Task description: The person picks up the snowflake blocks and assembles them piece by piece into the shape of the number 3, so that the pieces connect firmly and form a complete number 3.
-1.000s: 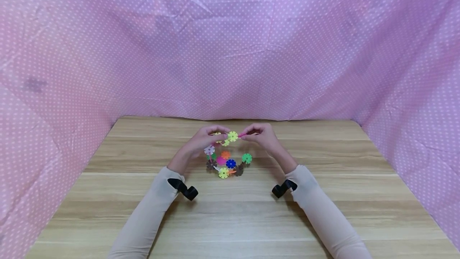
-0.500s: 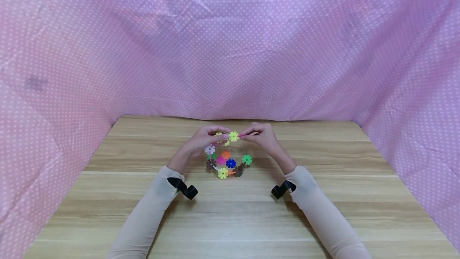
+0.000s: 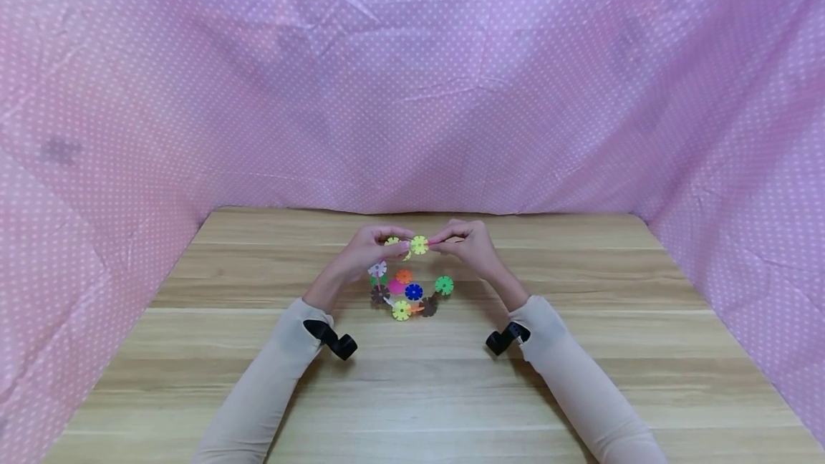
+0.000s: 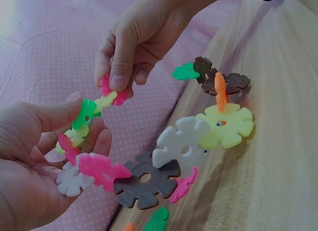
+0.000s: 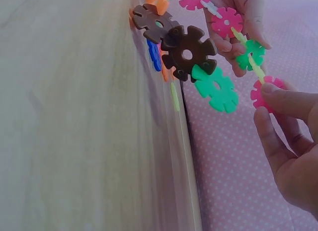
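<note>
A chain of snowflake-shaped plastic discs (image 3: pixel 406 292) loops from the wooden table (image 3: pixel 412 392) up to both hands. My left hand (image 3: pixel 401 240) grips the chain's upper end, its thumb on a green disc (image 4: pixel 85 114), with a pink disc (image 4: pixel 102 170) and a white disc (image 4: pixel 69 180) against its fingers. My right hand (image 3: pixel 437 240) pinches a pink disc (image 4: pixel 107 89) slotted onto a yellow disc (image 3: pixel 419 244) next to the green one. In the right wrist view the same pink disc (image 5: pixel 266 92) sits under my fingertips (image 5: pixel 271 89). Brown (image 5: pixel 186 52), green (image 5: pixel 216 89), white (image 4: pixel 181 144) and yellow (image 4: pixel 226 124) discs hang lower.
Pink dotted cloth (image 3: pixel 412 92) walls in the table at the back and both sides. The chain's lower discs, among them blue (image 3: pixel 414 291) and orange (image 3: pixel 404 276), rest on the wood in front of my hands. Black wrist-camera mounts (image 3: pixel 335 341) sit on both sleeves.
Both hands keep their grips in almost the same spot. The yellow disc and the chain's top have crept slightly up and to the right.
</note>
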A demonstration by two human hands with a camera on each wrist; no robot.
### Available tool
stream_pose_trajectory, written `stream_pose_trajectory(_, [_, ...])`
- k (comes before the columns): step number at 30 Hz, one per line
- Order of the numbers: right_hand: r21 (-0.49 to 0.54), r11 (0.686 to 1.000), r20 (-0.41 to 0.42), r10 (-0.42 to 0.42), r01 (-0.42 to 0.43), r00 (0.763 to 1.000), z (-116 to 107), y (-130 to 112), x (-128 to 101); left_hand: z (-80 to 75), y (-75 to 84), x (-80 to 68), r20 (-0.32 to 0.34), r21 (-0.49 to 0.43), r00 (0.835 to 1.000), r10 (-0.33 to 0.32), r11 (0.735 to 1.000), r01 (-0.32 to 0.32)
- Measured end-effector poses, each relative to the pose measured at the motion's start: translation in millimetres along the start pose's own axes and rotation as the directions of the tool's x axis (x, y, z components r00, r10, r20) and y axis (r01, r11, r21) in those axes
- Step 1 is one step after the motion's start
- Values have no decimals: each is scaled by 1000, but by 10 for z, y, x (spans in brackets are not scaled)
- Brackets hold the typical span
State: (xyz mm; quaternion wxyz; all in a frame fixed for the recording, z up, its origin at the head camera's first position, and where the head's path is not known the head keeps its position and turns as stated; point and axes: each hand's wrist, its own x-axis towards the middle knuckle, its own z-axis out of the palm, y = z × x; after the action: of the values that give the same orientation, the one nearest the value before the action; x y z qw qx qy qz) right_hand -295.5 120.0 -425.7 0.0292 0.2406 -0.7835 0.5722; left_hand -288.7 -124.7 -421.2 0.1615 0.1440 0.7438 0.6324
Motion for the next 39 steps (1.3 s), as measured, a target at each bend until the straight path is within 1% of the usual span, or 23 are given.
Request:
stream_pose_trajectory(6, [0, 999, 6, 46, -46, 999, 22, 11, 2, -47, -2, -2, 40, 7, 999, -10, 1000, 10])
stream_pose_trajectory(12, [25, 995, 18, 96, -97, 995, 50, -40, 11, -108, 8, -20, 64, 9, 997, -38, 999, 37])
stream_pose_trajectory(17, [48, 993, 28, 107, -108, 994, 58, -65, 15, -168, 10, -47, 71, 22, 996, -61, 998, 59])
stream_pose_trajectory(22, [54, 991, 30, 123, -125, 992, 52, -54, 18, -252, 15, -71, 99, 45, 993, -57, 998, 53])
stream_pose_trajectory(24, [52, 991, 34, 125, -127, 992, 46, -49, 15, -294, 27, -80, 112, 68, 992, -59, 996, 52])
stream_pose_trajectory(26, [50, 990, 48, 127, -129, 991, 47, -35, 8, -339, 36, -89, 119, 82, 990, -73, 995, 64])
stream_pose_trajectory(28, [26, 990, 73, 134, -136, 988, 43, -17, -4, -386, 50, -97, 123, 95, 989, -79, 993, 67])
stream_pose_trajectory(31, [-24, 984, 128, 176, -174, 976, 39, -1, -29, -465, 76, -119, 112, 103, 990, -80, 992, 69])
stream_pose_trajectory(33, [-72, 976, 174, 215, -206, 961, 36, 8, -49, -522, 82, -132, 107, 102, 992, -68, 993, 57])
stream_pose_trajectory(35, [-103, 970, 232, 238, -219, 943, 39, 15, -69, -580, 77, -146, 96, 95, 993, -64, 994, 55])
stream_pose_trajectory(37, [-130, 968, 293, 246, -216, 924, 44, 32, -86, -637, 62, -154, 84, 90, 995, -56, 995, 48])
stream_pose_trajectory(39, [-151, 969, 347, 237, -196, 907, 56, 48, -98, -684, 47, -158, 67, 85, 997, -46, 996, 40])
